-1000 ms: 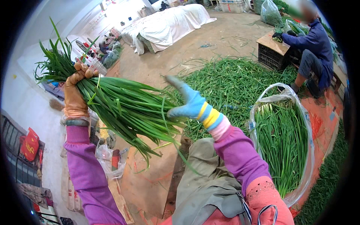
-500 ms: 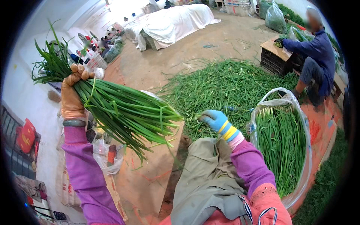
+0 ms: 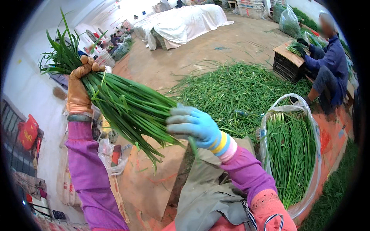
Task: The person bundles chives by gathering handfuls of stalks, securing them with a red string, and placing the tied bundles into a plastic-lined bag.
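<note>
One bunch of greens [image 3: 129, 104], aloft over the table's [image 3: 154, 184] far edge. My left grip [image 3: 81, 85] is closed round it near the leafy tips; long axis slants down rightward toward my right grip [image 3: 192, 125], nearer the other end, closure hidden.

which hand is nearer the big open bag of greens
Right. The right hand is left of the bag, at the green bundle; the left hand is farther left, gripping it.

I see a brown left glove [image 3: 79, 90], a yellow-banded blue right glove [image 3: 194, 125], purple sleeves [image 3: 90, 173] and bright green leaves [image 3: 129, 104].
</note>
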Motion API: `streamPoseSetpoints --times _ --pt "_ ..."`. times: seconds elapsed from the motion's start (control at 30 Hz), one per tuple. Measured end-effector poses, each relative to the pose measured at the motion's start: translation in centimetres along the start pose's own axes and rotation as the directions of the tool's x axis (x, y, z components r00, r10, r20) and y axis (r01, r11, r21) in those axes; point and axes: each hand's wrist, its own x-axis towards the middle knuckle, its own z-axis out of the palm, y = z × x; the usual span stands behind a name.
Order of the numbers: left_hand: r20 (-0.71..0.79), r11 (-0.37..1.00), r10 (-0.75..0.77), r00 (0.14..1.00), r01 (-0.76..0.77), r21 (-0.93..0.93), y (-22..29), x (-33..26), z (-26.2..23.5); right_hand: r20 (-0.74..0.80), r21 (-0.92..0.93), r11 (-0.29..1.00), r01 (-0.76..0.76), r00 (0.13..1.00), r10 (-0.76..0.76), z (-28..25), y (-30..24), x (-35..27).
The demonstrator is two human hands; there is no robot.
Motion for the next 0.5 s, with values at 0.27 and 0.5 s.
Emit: streamPoseSetpoints --times 0.27,0.5 --pt "0.014 0.998 0.033 0.999 -0.032 -0.052 1.8 -0.6 -2.9 0.380 -0.537 0.672 -0.511 0.564 0.733 -2.5 3.1 -12.7" --pt "0.129 0.994 -0.078 0.989 0.087 -0.069 -0.6 -1.4 -2.5 0.007 0.215 0.720 -0.660 0.738 0.675 2.5 3.9 -1.2"
